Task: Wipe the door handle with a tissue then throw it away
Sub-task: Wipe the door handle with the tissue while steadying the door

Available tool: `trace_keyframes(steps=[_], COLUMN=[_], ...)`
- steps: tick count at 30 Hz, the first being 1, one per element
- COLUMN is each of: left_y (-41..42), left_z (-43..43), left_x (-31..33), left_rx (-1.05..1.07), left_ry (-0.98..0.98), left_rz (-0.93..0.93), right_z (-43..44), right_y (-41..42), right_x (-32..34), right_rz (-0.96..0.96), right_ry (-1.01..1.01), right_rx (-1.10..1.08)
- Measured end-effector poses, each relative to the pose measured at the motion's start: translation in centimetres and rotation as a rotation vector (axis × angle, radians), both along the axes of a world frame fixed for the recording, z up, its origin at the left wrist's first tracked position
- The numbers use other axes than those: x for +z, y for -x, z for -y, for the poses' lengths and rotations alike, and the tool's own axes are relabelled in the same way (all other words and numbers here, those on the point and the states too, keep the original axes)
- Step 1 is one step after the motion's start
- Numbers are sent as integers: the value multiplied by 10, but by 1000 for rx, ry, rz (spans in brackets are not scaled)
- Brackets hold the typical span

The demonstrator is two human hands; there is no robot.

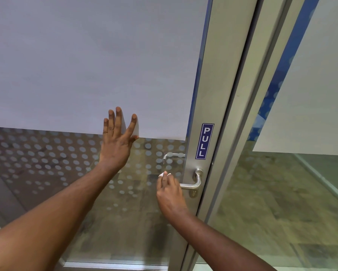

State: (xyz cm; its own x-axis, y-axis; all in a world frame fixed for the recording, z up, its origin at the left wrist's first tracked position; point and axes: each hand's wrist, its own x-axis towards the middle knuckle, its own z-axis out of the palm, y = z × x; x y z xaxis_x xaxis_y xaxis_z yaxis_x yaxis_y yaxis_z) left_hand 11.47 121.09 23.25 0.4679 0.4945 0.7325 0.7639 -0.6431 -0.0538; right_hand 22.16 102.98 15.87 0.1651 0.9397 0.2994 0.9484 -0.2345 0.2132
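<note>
A blue sticker [204, 141] reading "PULL" in white vertical letters sits on the door frame [219, 94].

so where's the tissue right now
In the head view, the tissue is bunched in the right hand, against the free end of the door handle, below the PULL sticker.

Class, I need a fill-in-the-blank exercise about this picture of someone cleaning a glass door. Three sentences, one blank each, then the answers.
1. The blue sign above the door handle reads ____.
2. The right hand grips a white ____ around the handle's lever.
3. The left hand rests flat and open on the door's ____ panel.

Answers: PULL; tissue; glass
</note>
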Motion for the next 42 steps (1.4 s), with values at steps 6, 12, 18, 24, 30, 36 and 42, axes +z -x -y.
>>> trace_keyframes(steps=[6, 12, 18, 24, 30, 36, 42], left_y=[-1, -1, 0, -1, -1, -2, -3], left_z=[0, 2, 3, 0, -3, -8, -9], left_x=[2, 5, 6, 5, 2, -1, -1], left_rx=[11, 29, 28, 42, 63, 82, 88], left_ry=[10, 22, 26, 25, -18, -58, -72], left_rz=[-17, -33, -42, -72, -80, -79, -80], right_z=[-2, 7, 18, 28, 31, 34, 37], right_y=[-11, -25, -49, -85, -120, -144, -160], right_x=[-14, -18, -19, -24, -28, -29, -35], right_rz=[135, 172, 194, 224, 176, 164, 141], right_ry=[80, 16, -168, -225, -244, -265, -297], right_rx=[52, 231, 405, 585, 745, 833, 890])
